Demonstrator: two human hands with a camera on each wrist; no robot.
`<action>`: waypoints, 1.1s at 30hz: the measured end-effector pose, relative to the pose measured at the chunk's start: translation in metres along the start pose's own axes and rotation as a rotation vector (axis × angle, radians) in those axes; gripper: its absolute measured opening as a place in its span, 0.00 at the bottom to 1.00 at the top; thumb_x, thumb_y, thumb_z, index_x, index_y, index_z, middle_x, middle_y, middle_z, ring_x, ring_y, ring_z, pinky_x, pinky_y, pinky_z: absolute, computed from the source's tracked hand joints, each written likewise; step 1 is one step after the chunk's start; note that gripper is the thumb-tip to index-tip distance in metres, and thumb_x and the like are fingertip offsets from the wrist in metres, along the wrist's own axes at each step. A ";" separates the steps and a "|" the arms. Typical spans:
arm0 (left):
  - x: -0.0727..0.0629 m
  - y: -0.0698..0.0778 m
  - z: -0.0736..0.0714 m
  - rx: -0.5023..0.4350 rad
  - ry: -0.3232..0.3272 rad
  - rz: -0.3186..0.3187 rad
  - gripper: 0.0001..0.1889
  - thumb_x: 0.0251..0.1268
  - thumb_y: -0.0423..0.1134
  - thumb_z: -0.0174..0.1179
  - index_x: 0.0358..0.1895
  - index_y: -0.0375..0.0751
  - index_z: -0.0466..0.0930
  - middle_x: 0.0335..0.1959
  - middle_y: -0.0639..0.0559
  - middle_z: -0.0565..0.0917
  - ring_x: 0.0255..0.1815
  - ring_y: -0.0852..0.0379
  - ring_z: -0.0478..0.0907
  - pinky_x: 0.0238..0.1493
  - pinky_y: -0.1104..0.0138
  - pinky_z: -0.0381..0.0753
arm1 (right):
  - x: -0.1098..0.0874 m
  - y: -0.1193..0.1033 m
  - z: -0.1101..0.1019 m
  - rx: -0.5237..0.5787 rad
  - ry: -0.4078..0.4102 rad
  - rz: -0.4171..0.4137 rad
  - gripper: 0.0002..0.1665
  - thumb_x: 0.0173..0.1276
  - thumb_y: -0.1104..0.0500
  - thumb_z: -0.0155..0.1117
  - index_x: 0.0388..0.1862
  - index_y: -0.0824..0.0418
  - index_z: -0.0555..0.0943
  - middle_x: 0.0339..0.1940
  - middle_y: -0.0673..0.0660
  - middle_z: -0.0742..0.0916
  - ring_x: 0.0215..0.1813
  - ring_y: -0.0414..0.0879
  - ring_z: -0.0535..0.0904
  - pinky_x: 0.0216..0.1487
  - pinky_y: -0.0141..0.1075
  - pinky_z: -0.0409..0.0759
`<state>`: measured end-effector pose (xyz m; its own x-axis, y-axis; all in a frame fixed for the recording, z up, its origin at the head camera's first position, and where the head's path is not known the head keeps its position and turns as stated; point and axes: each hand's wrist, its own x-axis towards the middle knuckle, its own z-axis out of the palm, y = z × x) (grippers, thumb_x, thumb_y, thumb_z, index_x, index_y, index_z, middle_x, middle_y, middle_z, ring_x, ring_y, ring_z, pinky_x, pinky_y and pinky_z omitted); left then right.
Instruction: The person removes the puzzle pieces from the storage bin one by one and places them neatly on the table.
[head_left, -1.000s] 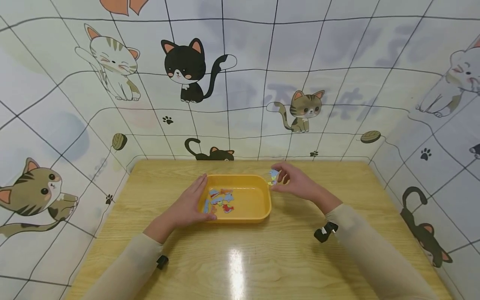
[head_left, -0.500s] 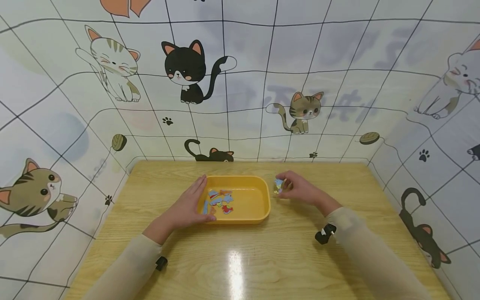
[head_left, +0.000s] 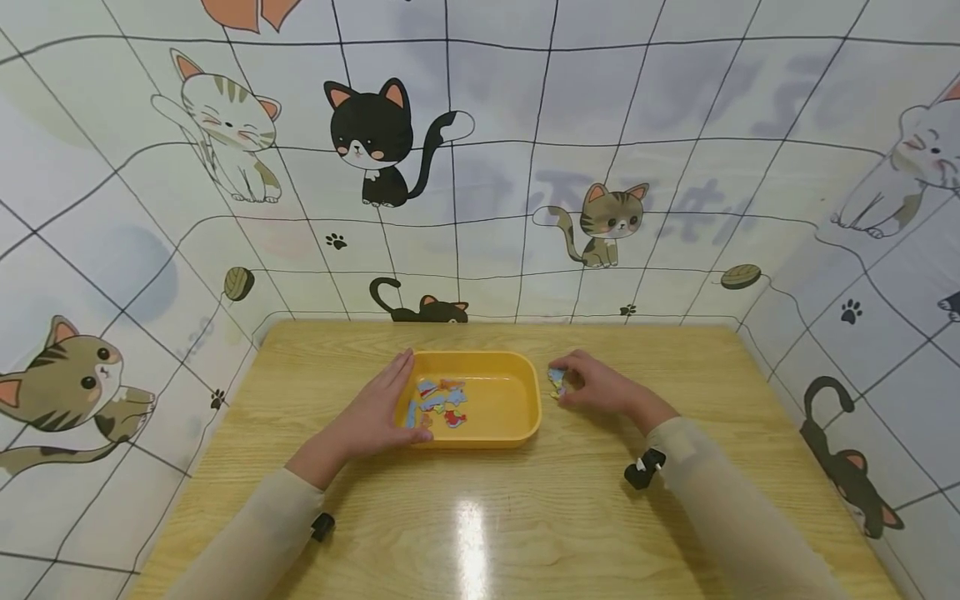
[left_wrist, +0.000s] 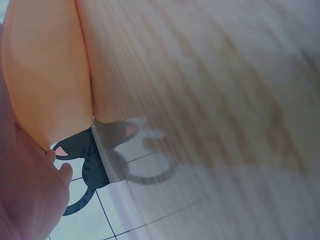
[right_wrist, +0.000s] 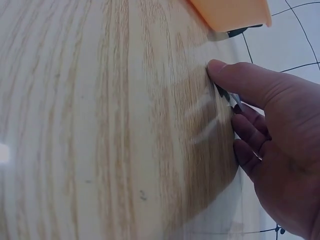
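Note:
A shallow yellow tray (head_left: 502, 408) stands near the back of the table, with several small puzzle pieces (head_left: 454, 418) in blue, red and orange lying in its left half. My left hand (head_left: 371, 412) holds the tray's left end, thumb over the front rim and fingers along the outer wall. Just right of the tray, my right hand (head_left: 600, 386) pinches a blue and yellow puzzle piece (head_left: 556, 377) by its edges, low at the tabletop. The right wrist view shows the thumb (right_wrist: 240, 77) and curled fingertips about the piece, mostly hiding it.
The light wood table (head_left: 450, 517) ends at the back against a wall covering (head_left: 495, 200) printed with cartoon cats, which also runs along both sides. Small black devices (head_left: 645, 468) are strapped at the wrists.
My right hand has brought the puzzle piece slightly to the right and down toward the table, beside the tray. The left hand and the tray stay in place.

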<state>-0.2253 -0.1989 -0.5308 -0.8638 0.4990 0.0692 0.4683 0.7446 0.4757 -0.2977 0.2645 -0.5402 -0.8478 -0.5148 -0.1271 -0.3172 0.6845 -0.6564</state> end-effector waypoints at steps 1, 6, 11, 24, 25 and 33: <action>0.000 0.000 0.000 -0.001 0.000 -0.001 0.73 0.60 0.71 0.78 0.92 0.36 0.39 0.94 0.47 0.38 0.93 0.44 0.38 0.88 0.42 0.50 | -0.001 -0.001 0.000 0.000 -0.003 0.003 0.40 0.72 0.52 0.82 0.79 0.60 0.78 0.68 0.60 0.79 0.68 0.57 0.76 0.75 0.58 0.75; 0.001 0.002 0.001 -0.015 -0.004 0.004 0.72 0.60 0.70 0.77 0.92 0.36 0.39 0.94 0.49 0.37 0.93 0.45 0.37 0.88 0.43 0.50 | -0.005 0.000 -0.001 0.004 -0.005 -0.005 0.43 0.72 0.53 0.82 0.81 0.64 0.76 0.70 0.63 0.77 0.68 0.59 0.75 0.75 0.59 0.73; 0.001 0.002 0.002 -0.027 -0.013 -0.004 0.72 0.61 0.69 0.78 0.92 0.37 0.38 0.94 0.47 0.38 0.93 0.45 0.37 0.88 0.42 0.50 | -0.008 0.000 0.001 0.019 0.021 -0.016 0.45 0.72 0.54 0.82 0.81 0.68 0.75 0.68 0.64 0.78 0.66 0.59 0.75 0.72 0.59 0.75; 0.001 0.002 -0.001 -0.054 -0.017 -0.014 0.73 0.60 0.70 0.78 0.92 0.36 0.38 0.94 0.45 0.38 0.94 0.45 0.35 0.88 0.43 0.49 | -0.008 -0.055 -0.001 0.044 0.261 -0.153 0.33 0.75 0.59 0.79 0.75 0.65 0.81 0.63 0.64 0.81 0.65 0.66 0.79 0.64 0.64 0.80; 0.001 0.002 -0.001 -0.057 -0.015 -0.014 0.73 0.60 0.69 0.79 0.92 0.36 0.38 0.94 0.45 0.39 0.94 0.45 0.36 0.88 0.43 0.50 | -0.008 -0.060 -0.001 0.047 0.267 -0.173 0.32 0.74 0.59 0.80 0.74 0.65 0.81 0.62 0.63 0.82 0.64 0.67 0.79 0.63 0.65 0.80; 0.001 0.000 0.000 -0.068 -0.009 -0.022 0.74 0.58 0.71 0.79 0.93 0.38 0.37 0.94 0.44 0.39 0.94 0.44 0.36 0.87 0.42 0.50 | 0.003 -0.098 0.010 -0.005 0.247 -0.254 0.29 0.73 0.58 0.81 0.69 0.65 0.84 0.61 0.62 0.84 0.60 0.61 0.82 0.56 0.59 0.83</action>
<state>-0.2259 -0.1984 -0.5308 -0.8718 0.4872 0.0500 0.4352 0.7238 0.5355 -0.2648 0.1908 -0.4841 -0.8184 -0.5292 0.2241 -0.5329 0.5530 -0.6404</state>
